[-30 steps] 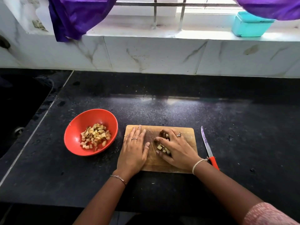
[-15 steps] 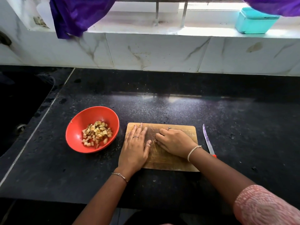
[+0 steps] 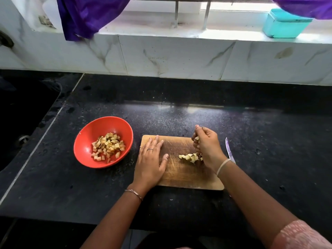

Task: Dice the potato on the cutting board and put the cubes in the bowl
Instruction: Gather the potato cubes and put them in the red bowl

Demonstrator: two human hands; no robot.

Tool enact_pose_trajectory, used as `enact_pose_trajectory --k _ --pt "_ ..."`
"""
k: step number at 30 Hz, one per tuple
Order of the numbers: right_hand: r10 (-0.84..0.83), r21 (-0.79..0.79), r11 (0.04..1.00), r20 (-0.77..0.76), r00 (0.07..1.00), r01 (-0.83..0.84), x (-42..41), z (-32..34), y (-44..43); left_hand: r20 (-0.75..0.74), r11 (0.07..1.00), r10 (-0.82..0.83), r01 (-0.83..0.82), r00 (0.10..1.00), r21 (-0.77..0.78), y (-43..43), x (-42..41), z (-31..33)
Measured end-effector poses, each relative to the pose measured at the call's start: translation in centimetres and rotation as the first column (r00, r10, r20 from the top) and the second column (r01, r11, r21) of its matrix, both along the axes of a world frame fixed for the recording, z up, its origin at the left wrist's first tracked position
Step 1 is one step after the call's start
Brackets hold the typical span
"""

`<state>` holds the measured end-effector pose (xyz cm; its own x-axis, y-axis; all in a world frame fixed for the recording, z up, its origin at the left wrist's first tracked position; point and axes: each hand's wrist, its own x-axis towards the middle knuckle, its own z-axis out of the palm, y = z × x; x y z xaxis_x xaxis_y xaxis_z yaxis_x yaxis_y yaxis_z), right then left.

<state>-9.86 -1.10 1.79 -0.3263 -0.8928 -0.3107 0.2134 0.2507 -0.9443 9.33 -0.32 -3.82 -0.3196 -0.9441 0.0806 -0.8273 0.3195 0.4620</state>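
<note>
**A:** Right hand [image 3: 206,144] has come up since half a second ago, hasn't it?

**B:** Yes. It lay low over the middle of the board [image 3: 183,175] then. Now it is raised at the board's upper right corner, its fingers curled round at least one cube [image 3: 196,138] (how many more it holds, I cannot tell).

**A:** And what did it uncover?

**B:** A small pile [image 3: 189,157] of diced potato lies on the board right of centre, just beside the heel of that hand.

**A:** The left hand [image 3: 150,159]?

**B:** It has hardly shifted. It lies flat on the board's left part, fingers straight, thumb spread, holding nothing.

**A:** Where is the bowl [image 3: 84,151]?

**B:** It is left of centre on the dark counter [image 3: 179,119], near the board's left edge but apart from it, with a heap of cubes [image 3: 107,146] inside.

**A:** Anything else?

**B:** A knife [image 3: 229,150] lies just right of the board, partly hidden by the right wrist. A teal box [image 3: 285,24] sits at the upper right, and purple cloth [image 3: 89,15] hangs at the upper left.
</note>
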Motion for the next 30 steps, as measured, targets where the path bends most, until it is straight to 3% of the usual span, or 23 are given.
enact_pose_trajectory --k 2,5,9,12,15,18,24,27,30 --pt "-0.084 0.103 0.993 0.327 0.941 0.053 -0.6 0.7 0.1 -0.111 1.000 0.023 -0.024 0.993 0.000 0.0 -0.4 0.4" --pt "-0.147 0.186 0.982 0.661 0.736 0.029 -1.1 1.5 0.3 -0.360 0.998 0.062 -0.052 0.931 0.037 0.2 -1.6 1.8" --pt "-0.127 0.170 0.985 0.857 0.500 -0.042 0.5 2.7 0.2 -0.701 0.976 0.185 -0.044 0.689 0.214 0.7 -3.5 5.2" --pt "-0.087 0.150 0.983 0.892 0.443 -0.109 3.1 4.1 -0.5 -0.818 0.956 0.274 -0.046 0.507 0.291 0.2 -3.8 7.6" --pt "-0.046 0.151 0.969 0.887 0.460 -0.194 6.9 5.4 -1.9 -0.889 0.937 0.347 -0.081 0.299 0.338 -0.5 -2.6 9.2" --pt "0.021 0.157 0.943 0.851 0.525 -0.292 11.0 6.0 -3.8 -0.900 0.912 0.394 -0.202 0.187 0.357 -1.3 0.6 9.8" --pt "0.161 0.230 0.880 0.679 0.716 -0.416 18.8 5.3 -7.5 -0.806 0.762 0.538 -0.551 0.248 0.340 -2.8 10.8 8.7" --pt "0.214 0.262 0.887 0.495 0.842 -0.380 21.1 4.5 -8.3 -0.795 0.714 0.562 -0.620 0.228 0.327 -3.2 14.1 7.9" --pt "0.337 0.227 0.886 0.282 0.898 -0.404 22.2 3.5 -8.5 -0.738 0.687 0.600 -0.670 0.307 0.280 -3.3 15.5 6.8"
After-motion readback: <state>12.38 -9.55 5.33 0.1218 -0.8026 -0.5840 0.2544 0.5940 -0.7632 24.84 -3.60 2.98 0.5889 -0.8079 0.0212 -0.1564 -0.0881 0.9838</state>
